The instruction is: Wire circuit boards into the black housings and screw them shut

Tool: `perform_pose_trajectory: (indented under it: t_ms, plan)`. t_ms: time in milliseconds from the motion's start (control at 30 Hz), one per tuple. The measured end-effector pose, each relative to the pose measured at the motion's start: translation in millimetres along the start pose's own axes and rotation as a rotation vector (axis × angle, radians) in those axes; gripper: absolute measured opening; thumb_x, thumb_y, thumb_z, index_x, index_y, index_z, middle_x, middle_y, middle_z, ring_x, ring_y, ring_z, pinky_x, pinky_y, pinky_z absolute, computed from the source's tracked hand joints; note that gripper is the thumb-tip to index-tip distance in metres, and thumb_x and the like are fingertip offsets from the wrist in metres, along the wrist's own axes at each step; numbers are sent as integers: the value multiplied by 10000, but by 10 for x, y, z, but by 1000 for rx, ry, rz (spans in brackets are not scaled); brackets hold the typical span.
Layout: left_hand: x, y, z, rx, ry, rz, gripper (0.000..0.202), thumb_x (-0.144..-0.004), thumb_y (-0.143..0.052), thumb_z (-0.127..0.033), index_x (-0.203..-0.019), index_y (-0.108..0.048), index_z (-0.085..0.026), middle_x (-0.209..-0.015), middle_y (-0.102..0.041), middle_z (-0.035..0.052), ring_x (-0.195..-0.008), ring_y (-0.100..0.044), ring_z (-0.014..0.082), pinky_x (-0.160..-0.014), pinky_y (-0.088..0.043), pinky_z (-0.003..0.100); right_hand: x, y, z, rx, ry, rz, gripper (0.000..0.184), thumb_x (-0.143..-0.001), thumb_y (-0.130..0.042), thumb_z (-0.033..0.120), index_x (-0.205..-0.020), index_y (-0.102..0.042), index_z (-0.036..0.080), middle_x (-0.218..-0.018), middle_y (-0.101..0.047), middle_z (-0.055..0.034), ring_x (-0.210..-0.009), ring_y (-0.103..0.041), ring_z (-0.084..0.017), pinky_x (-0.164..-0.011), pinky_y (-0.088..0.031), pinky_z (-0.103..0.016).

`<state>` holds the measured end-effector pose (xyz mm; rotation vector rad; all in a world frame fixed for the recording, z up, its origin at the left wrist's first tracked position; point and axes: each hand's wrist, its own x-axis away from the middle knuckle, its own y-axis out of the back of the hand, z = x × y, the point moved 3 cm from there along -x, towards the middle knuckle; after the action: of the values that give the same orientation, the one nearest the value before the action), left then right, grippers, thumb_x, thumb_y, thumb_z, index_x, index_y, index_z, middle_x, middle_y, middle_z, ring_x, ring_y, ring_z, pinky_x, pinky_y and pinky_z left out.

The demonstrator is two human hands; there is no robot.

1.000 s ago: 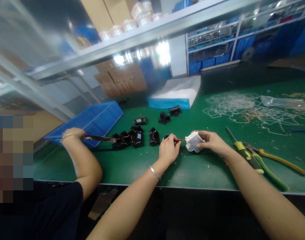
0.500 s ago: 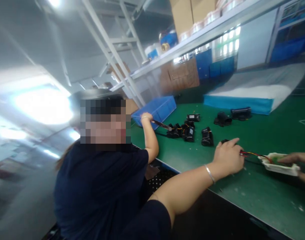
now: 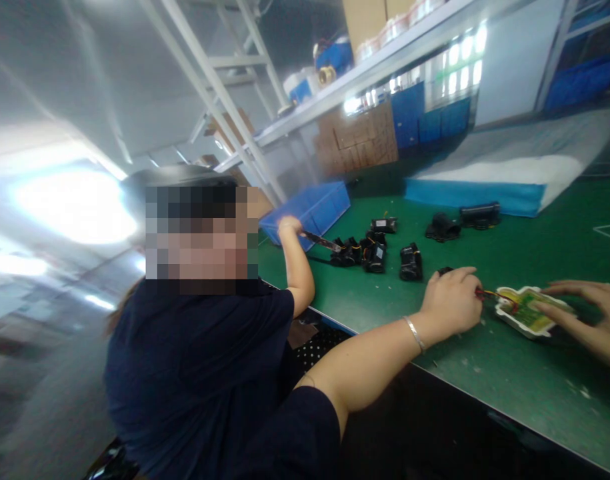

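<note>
My left hand (image 3: 452, 300), a silver bracelet at its wrist, is closed round thin red and yellow wires (image 3: 491, 293). Part of a small black piece (image 3: 445, 271) shows behind its fingers. These wires run to a green circuit board (image 3: 527, 312) in a shallow white housing (image 3: 519, 328). From the right edge my right hand (image 3: 592, 313) grips that housing, thumb over the board and fingers along the far rim. Left of my hands, several black packs with wires stand on the bench, among them a single pack (image 3: 411, 261) and a cluster (image 3: 373, 256).
A co-worker in dark clothing (image 3: 199, 380) sits close at left, one hand (image 3: 291, 228) holding a dark strip-like tool (image 3: 322, 241) by a blue bin (image 3: 325, 202). More black parts (image 3: 479, 215) lie near a blue-edged white slab (image 3: 475, 193) on the green bench (image 3: 549, 250).
My right hand has brought the white housing leftward, nearer my left hand, and its board now faces the camera more. The whole view has shifted slightly.
</note>
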<state>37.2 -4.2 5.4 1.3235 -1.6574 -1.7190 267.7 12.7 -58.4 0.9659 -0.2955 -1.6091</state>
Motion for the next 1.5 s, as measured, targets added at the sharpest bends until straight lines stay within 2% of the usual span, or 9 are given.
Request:
perform_pose_trajectory:
  t_ms: [133, 200, 267, 467, 733, 867, 1067, 1267, 1500]
  plan:
    - [-4, 36, -12, 17, 19, -39, 152, -840, -493, -190, -978, -558, -195, -1326, -516, 43, -1171, -497, 195, -1012, -405, 395, 60, -48, 405, 172, 52, 154, 720, -691, -610, 657, -1253, -532, 215, -1213, -589, -165, -1176, -485, -367, -973, -381, -516]
    - [-19, 30, 2, 41, 21, -50, 125, -834, -519, -182, -955, -546, -200, -1284, -544, 37, -1165, -498, 192, -1012, -403, 378, 85, -81, 533, 192, 87, 177, 823, -650, -655, 639, -1321, -467, 199, -1248, -562, -156, -1209, -452, -384, -983, -376, -538]
    - [-36, 10, 19, 59, 18, -53, 130, -825, -542, -173, -949, -537, -208, -1237, -569, 34, -1154, -503, 192, -1009, -404, 371, 98, -78, 612, 157, 107, 171, 804, -654, -683, 554, -1335, -437, 203, -1218, -566, -139, -1151, -501, -353, -965, -407, -513]
    - [-61, -35, 47, 76, 0, -45, 151, -834, -569, -205, -980, -536, -221, -1190, -585, 37, -1181, -495, 194, -1022, -398, 355, 103, 154, 720, 118, 133, -23, 732, -640, -687, 290, -1322, -431, 228, -1210, -492, -100, -1119, -510, -274, -984, -431, -408]
    - [-56, 0, 63, 55, 5, -5, 444, -814, -625, -339, -1229, -494, -255, -1328, -518, 51, -1235, -469, 223, -1043, -405, 373, 124, 414, 877, 194, 156, -200, 665, -707, -638, 186, -1332, -423, 261, -1305, -462, -78, -1133, -454, -316, -987, -395, -478]
    - [-56, 42, 70, 70, -23, 35, 460, -807, -631, -347, -1243, -507, -267, -1325, -529, 24, -1258, -454, 210, -1071, -389, 362, 130, 454, 905, 198, 133, -212, 651, -724, -635, 187, -1334, -427, 276, -1301, -469, -75, -1109, -463, -320, -964, -398, -494]
    - [-75, 69, 98, 101, -36, 50, 257, -866, -537, -304, -1116, -579, -261, -1288, -555, -7, -1237, -470, 184, -1045, -415, 332, 123, 477, 844, 182, 112, -235, 636, -707, -672, 261, -1305, -456, 249, -1260, -473, -96, -1119, -451, -312, -971, -396, -467]
    - [-107, 23, 60, 124, -10, 36, 272, -770, -671, -250, -1008, -542, -226, -1192, -577, 16, -1102, -547, 192, -945, -462, 324, 126, 486, 789, 174, 77, -291, 674, -621, -726, 322, -1250, -502, 231, -1198, -511, -100, -1134, -420, -340, -997, -352, -502]
    - [-121, 38, 75, 159, 14, 19, 297, -740, -705, -254, -964, -515, -205, -1125, -576, 28, -1039, -566, 178, -921, -464, 310, 113, 469, 767, -109, 60, -245, 704, -609, -721, 281, -1256, -449, 223, -1190, -510, -89, -1110, -507, -269, -990, -415, -414]
